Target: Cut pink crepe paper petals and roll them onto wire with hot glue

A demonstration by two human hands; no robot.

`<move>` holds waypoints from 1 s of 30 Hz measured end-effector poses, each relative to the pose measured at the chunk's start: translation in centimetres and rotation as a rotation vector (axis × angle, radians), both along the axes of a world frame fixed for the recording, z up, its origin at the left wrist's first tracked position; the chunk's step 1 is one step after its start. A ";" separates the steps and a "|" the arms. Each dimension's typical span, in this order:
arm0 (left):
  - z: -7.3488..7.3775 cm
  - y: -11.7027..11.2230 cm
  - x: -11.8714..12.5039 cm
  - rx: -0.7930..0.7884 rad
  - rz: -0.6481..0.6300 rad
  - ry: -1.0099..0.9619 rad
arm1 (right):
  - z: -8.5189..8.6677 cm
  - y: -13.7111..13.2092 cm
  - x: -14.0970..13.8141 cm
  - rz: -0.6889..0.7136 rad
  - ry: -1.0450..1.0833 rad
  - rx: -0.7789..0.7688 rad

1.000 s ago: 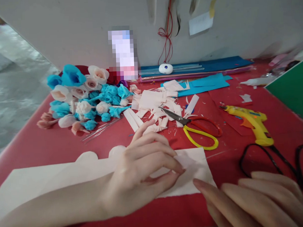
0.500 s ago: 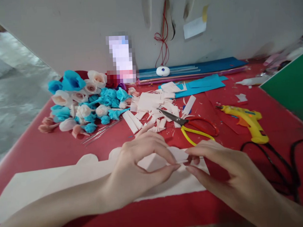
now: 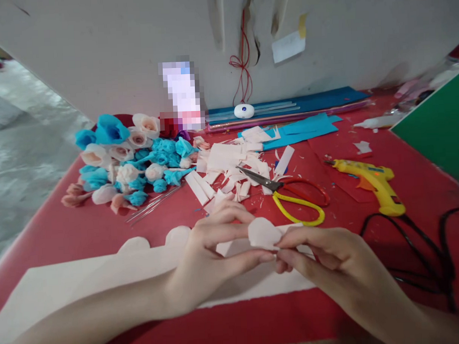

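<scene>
My left hand point(image 3: 213, 253) and my right hand point(image 3: 330, 264) meet over the near part of the red table point(image 3: 58, 228). Both pinch a small pale pink paper petal point(image 3: 264, 233) between thumb and fingers, raised a little above a long pale pink paper strip point(image 3: 86, 277) with scalloped humps on its far edge. The strip lies flat under my left forearm and runs off to the left.
A heap of blue, white and pink paper flowers point(image 3: 127, 155) lies at the far left, with thin wires point(image 3: 151, 205) beside it. Paper scraps point(image 3: 229, 167), yellow-and-red scissors point(image 3: 294, 197), a yellow glue gun point(image 3: 373, 182) with black cord point(image 3: 416, 251), blue sheets point(image 3: 299, 129) and a green board point(image 3: 439, 129) lie beyond.
My right hand came up from the bottom right corner to meet my left hand. The paper's end, flat a second ago, is now lifted and shaped into a rounded petal between both hands.
</scene>
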State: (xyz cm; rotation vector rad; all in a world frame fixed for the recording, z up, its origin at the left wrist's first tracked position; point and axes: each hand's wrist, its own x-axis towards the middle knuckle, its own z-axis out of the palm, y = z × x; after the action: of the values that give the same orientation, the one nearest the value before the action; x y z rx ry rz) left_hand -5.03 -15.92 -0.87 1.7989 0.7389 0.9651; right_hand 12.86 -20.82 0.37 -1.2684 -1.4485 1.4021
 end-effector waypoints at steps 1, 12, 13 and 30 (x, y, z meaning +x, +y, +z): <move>-0.1 0.0 0.0 0.017 0.000 -0.007 | 0.0 0.0 -0.1 0.009 0.018 -0.015; -0.2 -0.5 0.0 -0.062 -0.068 -0.061 | -0.3 -0.2 -0.6 0.028 0.101 -0.085; -0.2 -0.6 0.1 -0.109 -0.063 -0.066 | -0.4 -0.2 -0.6 0.028 0.095 -0.082; -0.1 -1.1 1.0 -0.637 -0.039 -0.297 | -0.2 -0.1 -0.8 0.063 -0.020 -0.089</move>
State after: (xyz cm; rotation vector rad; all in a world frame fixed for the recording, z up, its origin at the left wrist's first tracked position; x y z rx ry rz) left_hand -4.08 -17.05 -0.98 1.0859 0.7157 0.8252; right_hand 12.04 -20.92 0.15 -1.3055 -1.4649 1.5150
